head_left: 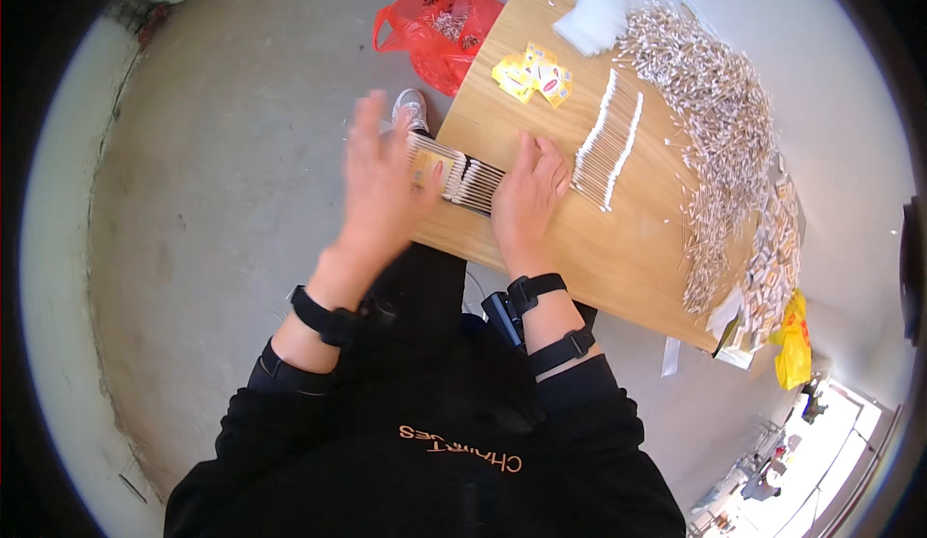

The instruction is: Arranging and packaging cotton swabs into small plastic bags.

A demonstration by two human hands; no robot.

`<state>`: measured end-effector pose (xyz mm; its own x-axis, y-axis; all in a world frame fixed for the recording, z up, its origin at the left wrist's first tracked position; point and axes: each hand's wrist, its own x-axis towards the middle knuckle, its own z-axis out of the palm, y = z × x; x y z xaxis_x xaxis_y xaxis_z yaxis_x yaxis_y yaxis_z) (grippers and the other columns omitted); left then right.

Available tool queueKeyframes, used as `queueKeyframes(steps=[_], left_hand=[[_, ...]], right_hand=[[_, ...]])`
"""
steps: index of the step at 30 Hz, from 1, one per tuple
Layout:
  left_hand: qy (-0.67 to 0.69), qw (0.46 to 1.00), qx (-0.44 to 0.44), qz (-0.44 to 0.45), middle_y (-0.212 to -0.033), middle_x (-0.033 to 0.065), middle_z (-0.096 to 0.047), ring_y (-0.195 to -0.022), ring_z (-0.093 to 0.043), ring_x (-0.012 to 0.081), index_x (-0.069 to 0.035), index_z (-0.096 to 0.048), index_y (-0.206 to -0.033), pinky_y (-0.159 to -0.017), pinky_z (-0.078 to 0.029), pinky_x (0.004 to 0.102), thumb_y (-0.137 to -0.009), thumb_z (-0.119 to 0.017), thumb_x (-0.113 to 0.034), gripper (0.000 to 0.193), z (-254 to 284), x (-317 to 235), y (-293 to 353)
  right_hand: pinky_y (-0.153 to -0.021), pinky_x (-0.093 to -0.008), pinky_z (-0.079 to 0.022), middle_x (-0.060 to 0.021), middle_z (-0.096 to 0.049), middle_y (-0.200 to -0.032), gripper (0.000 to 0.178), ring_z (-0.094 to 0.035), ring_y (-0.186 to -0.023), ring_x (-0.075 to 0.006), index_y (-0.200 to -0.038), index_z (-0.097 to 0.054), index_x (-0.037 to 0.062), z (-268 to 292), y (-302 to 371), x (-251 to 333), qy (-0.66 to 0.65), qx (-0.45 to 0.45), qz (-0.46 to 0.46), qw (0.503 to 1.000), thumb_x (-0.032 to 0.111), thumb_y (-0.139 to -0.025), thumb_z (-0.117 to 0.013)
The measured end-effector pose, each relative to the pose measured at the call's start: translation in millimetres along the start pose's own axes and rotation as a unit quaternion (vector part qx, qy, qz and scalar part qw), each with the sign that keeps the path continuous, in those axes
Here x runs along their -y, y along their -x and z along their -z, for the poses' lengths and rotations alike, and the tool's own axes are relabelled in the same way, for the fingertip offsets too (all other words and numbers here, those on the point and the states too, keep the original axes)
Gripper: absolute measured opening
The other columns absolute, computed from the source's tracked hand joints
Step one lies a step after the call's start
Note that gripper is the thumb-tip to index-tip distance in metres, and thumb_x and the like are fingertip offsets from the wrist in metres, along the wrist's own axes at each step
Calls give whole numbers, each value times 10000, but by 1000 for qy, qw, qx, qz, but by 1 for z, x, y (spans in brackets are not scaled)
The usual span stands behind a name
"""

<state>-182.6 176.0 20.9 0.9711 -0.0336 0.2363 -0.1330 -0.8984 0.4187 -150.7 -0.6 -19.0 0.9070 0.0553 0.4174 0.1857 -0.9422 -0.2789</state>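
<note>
Cotton swabs (pixel 479 186) lie side by side in a dark strip near the table's left edge. A yellow card (pixel 426 169) rests on the swabs at the strip's left end. Over that end is my left hand (pixel 379 185), fingers stretched up and slightly blurred, thumb apart near the card. My right hand (pixel 528 195) rests on the tabletop against the strip's right end, its fingers slightly bent and nothing visible in them. To its right, a neat row of swabs (pixel 608 142) lies on the wood.
A large heap of loose swabs (pixel 715 103) covers the table's right side, beside many small packs (pixel 772 258). Yellow cards (pixel 536 74) and clear plastic bags (pixel 594 12) lie at the far side. A red bag (pixel 425 36) with swabs stands beyond the table's left edge. A yellow bag (pixel 794 345) hangs at right.
</note>
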Motion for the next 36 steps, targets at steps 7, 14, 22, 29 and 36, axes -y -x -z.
queueKeyframes(steps=[7,14,22,29,36], left_hand=[[540,751,92,370,-970,75,-641,-829,-628,146,15,-587,-1075,-752,-497,265,-881,-660,-332,404,-40,73,-14],[681,606,54,409,-908,37,-642,-786,-633,118,-32,-581,-1016,-689,-525,281,-919,-627,-289,279,-60,55,-15],[672,630,-5,389,-855,41,-641,-744,-630,119,-35,-572,-972,-676,-521,278,-911,-646,-242,229,-63,56,-12],[618,681,-20,391,-877,37,-631,-756,-597,105,-16,-587,-988,-670,-485,256,-900,-663,-238,250,-52,50,-15],[187,951,-129,209,-998,58,-578,-887,-540,137,18,-519,-1142,-800,-450,280,-886,-672,-322,453,-50,64,-14]], right_hand=[[-1043,-454,-266,-138,-466,-1175,369,-410,-1185,-317,-1212,-527,9,-2,-5,6,-15,10,-2,1000,35,-846,-487],[-1027,-460,-292,-151,-473,-1175,407,-427,-1134,-333,-1236,-501,27,-7,-1,4,-16,-1,-22,1000,11,-830,-477],[-1088,-471,-255,-151,-473,-1181,429,-414,-1188,-333,-1270,-477,18,-16,-5,23,-55,16,-24,998,35,-842,-476],[-1102,-473,-248,-150,-475,-1191,418,-414,-1201,-334,-1284,-466,24,-21,-10,35,-80,39,-21,996,48,-866,-464],[-1077,-466,-273,-160,-477,-1207,425,-417,-1190,-335,-1293,-456,29,-18,-8,30,-68,23,-26,997,52,-869,-467]])
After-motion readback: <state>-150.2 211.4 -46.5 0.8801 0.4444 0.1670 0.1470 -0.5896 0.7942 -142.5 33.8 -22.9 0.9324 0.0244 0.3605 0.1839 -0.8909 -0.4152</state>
